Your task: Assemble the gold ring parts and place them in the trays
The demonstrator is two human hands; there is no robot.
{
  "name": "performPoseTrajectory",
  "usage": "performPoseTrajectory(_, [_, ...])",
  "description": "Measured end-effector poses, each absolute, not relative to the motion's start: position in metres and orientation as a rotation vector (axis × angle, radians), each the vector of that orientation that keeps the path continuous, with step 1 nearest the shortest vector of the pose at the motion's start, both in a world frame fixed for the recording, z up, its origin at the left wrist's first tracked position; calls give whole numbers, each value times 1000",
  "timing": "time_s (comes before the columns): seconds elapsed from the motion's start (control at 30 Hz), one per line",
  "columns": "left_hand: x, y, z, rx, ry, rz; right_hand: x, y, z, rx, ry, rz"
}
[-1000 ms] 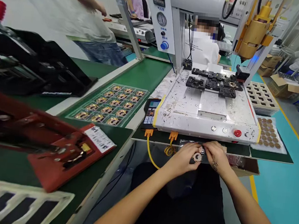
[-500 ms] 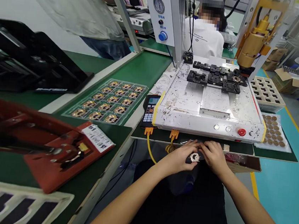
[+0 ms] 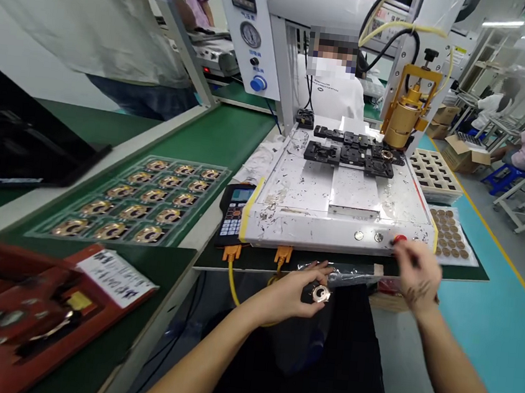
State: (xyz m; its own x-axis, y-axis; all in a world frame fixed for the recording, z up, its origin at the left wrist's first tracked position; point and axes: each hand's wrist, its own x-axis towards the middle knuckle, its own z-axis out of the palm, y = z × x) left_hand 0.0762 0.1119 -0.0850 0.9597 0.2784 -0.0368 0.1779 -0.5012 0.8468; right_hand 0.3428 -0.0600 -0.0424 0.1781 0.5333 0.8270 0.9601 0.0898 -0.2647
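My left hand [image 3: 293, 292] is closed around a small black piece that carries a round, gold-rimmed watch-like part [image 3: 320, 294], held over my lap just below the table edge. My right hand [image 3: 419, 280] is raised at the front panel of the white dispensing machine [image 3: 306, 226], beside the red button [image 3: 399, 239]. Its fingers are curled together, and what they may hold is hidden. On the machine bed sit black fixtures [image 3: 354, 155], one with a similar gold ring part [image 3: 387, 154] under the gold dispensing head [image 3: 403, 117].
A clear tray of gold ring parts [image 3: 135, 199] lies on the green bench at left, behind a red hand press [image 3: 58, 306]. A keypad controller [image 3: 232, 215] stands beside the machine. Brown discs [image 3: 450, 235] and a cream tray [image 3: 433, 177] are at right. Other people are further back.
My right hand has left the watch-like part and moved up and right to the machine's front panel. My left hand keeps the part. The camera view has shifted.
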Motion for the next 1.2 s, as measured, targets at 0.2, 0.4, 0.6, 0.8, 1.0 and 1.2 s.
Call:
performPoseTrajectory(0.2, [81,105,-91,2155,327,202,428,-29,33,-2030,-1326,-499])
performPoseTrajectory(0.4, [86,96,-93,2143,332,283,325,-33,-32,-1573,-1675,-292])
performPoseTrajectory(0.6, [78,106,-95,2096,311,381,268,-10,-115,-1538,-1720,72])
performPoseTrajectory(0.8, [62,112,-100,2238,307,390,275,-10,-122,-1562,-1851,13])
performPoseTrajectory(1.0, [63,115,-98,2252,255,290,276,-13,-145,-1438,-1986,-155])
performPoseTrajectory(1.2, [62,123,-87,2203,237,204,267,-35,-124,-1348,-1926,-271])
